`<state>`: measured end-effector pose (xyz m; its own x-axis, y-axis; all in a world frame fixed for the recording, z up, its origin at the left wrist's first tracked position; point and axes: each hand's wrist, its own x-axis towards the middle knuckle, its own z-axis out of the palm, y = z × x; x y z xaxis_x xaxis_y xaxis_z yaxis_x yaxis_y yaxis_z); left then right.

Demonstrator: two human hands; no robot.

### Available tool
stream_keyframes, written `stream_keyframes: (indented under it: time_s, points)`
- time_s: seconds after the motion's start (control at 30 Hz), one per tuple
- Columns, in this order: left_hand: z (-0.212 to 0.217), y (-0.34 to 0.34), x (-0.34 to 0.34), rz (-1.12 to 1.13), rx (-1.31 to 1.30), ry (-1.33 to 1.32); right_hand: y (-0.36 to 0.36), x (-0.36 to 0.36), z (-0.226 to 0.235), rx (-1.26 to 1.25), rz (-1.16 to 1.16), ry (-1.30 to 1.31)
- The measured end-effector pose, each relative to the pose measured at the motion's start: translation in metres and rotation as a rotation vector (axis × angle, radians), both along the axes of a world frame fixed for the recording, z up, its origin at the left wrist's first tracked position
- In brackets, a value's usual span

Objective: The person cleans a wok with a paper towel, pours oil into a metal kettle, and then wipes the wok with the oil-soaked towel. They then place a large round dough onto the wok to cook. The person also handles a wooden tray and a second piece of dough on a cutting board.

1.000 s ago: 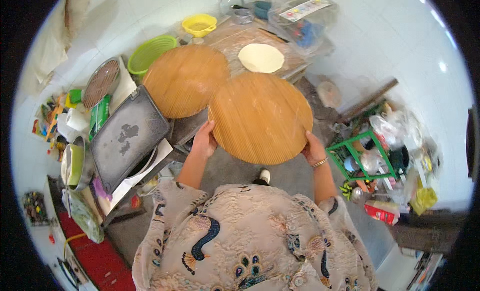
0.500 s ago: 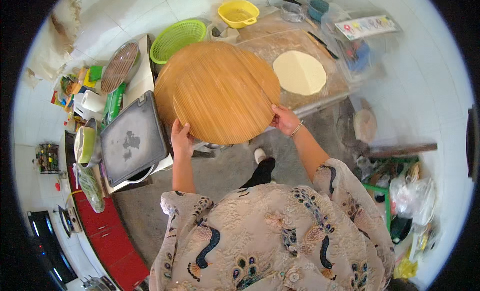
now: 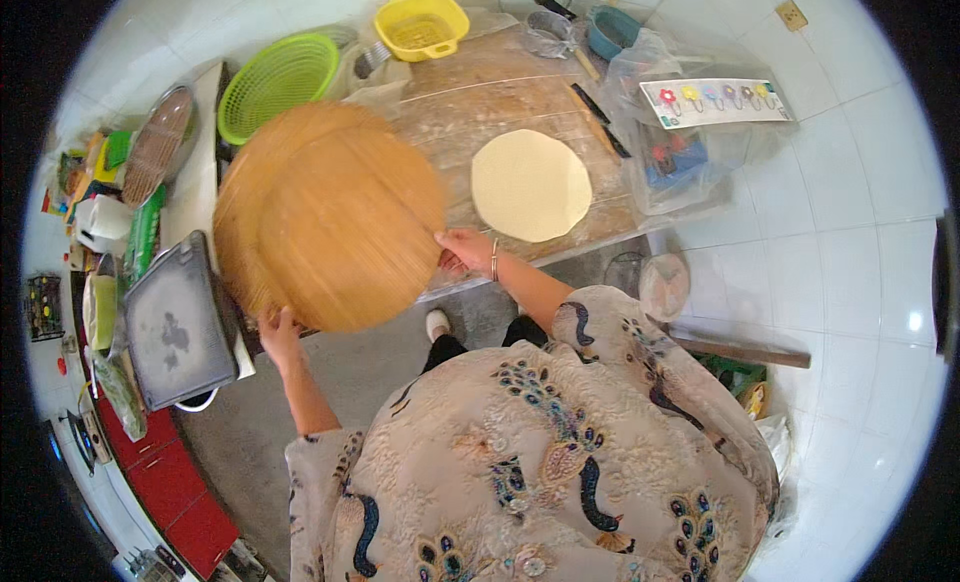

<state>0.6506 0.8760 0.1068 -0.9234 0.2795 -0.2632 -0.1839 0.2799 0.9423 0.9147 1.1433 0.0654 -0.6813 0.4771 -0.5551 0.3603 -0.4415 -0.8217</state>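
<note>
White floor tiles surround a floured wooden worktable (image 3: 520, 92) whose left end is hidden under two round bamboo boards, the lower board (image 3: 250, 172) showing only as a crescent. Stacked on it, the upper board (image 3: 345, 232) is golden, finely slatted and tilted, overhanging the table's near edge beside a flat dough round (image 3: 530, 185). Left hand (image 3: 278, 332) grips its lower rim and right hand (image 3: 462, 250) its right rim, fingers curled underneath out of sight.

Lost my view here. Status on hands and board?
Left hand and right hand grip round wooden board. Second board underneath. Dough disc lies clear.
</note>
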Motion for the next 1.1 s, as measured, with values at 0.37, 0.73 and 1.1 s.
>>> stream_keyframes:
  time_s: [0.37,0.73,1.1]
  points:
    - [0.002,0.161,0.208,-0.177,-0.094,0.120,0.318,0.208,-0.133,1.163,-0.178,-0.712]
    - [-0.149,0.285,0.298,0.035,-0.242,-0.361,0.369,0.221,-0.149,1.133,0.012,-0.859]
    - [-0.164,0.313,0.312,0.095,-0.163,-0.471,0.224,0.204,-0.102,0.750,0.122,-0.103]
